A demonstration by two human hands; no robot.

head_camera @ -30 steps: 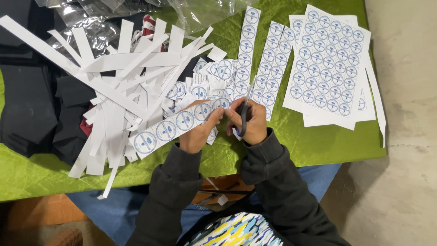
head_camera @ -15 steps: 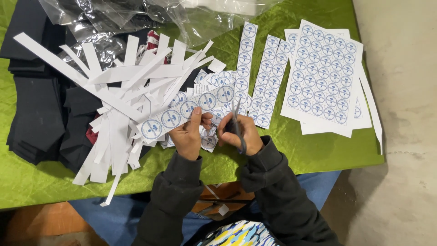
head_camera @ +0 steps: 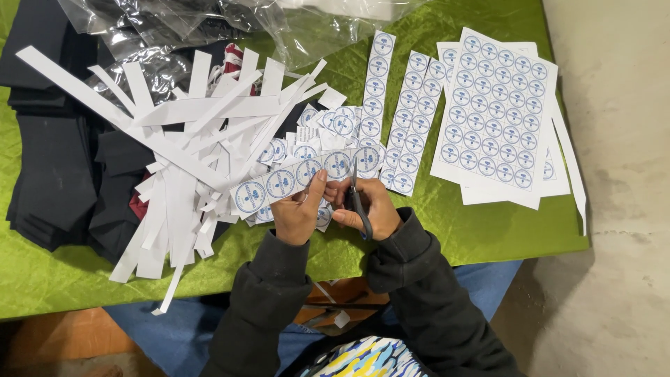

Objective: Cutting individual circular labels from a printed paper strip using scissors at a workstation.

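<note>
Two hands are seen at the lower centre of the frame, over the near edge of a green cloth [head_camera: 488,230]. A strip of round blue-and-white stickers [head_camera: 307,174] is pinched closed between thumb and fingers of the left hand [head_camera: 300,213]; the strip runs up and to the right, towards the centre of the frame. A pair of scissors [head_camera: 357,199] is gripped by the right hand [head_camera: 373,209], fingers closed about the handles, with the blades set across the strip between two stickers. Whether the blades are fully closed cannot be told. A loose heap of white paper offcuts [head_camera: 174,153] lies at the centre left, partly over dark folded fabric [head_camera: 49,167]. Uncut sticker strips [head_camera: 412,119] and full sticker sheets [head_camera: 495,112] lie at the upper right, with clear plastic bags [head_camera: 209,28] along the top. Judged from this position, a printed circle could be clipped if the blades drift off the gap. The left thumb lies close to the blades and could be nicked. The cut piece could be lost among the offcuts.
</note>
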